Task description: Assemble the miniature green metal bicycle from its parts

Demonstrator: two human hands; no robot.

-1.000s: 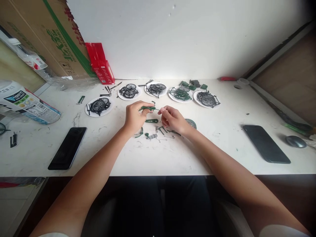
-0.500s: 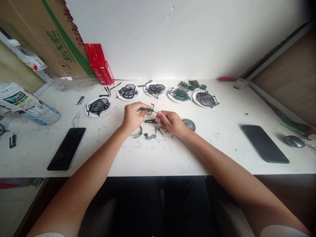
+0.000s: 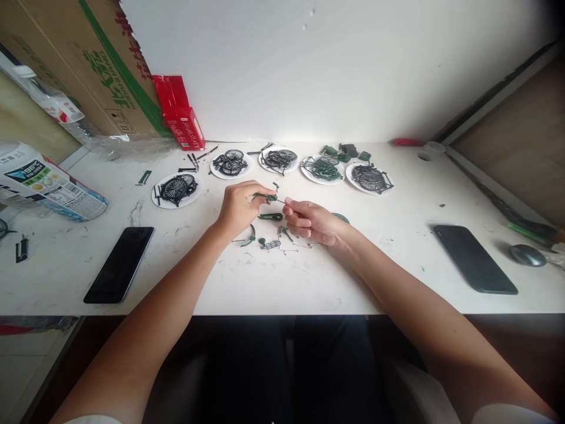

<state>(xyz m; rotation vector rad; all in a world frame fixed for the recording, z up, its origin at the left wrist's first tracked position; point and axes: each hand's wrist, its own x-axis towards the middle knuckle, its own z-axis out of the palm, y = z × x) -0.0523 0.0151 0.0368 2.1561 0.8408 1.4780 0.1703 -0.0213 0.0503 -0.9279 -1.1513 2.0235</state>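
At center frame, the left hand [image 3: 238, 207] pinches a green piece [image 3: 268, 198] while the right hand [image 3: 311, 219] pinches a thin rod [image 3: 280, 201].

A big brown box [image 3: 66, 65] with a green stripe is at the back left. A little red box [image 3: 188, 129] with its flap up is beside it. A clear bottle [image 3: 50, 97] and a white tub [image 3: 44, 182] are on the left. A black phone [image 3: 119, 265] lies nearer. On the right, a round gray mouse [image 3: 527, 255] sits beside a flat dark slab [image 3: 474, 259].
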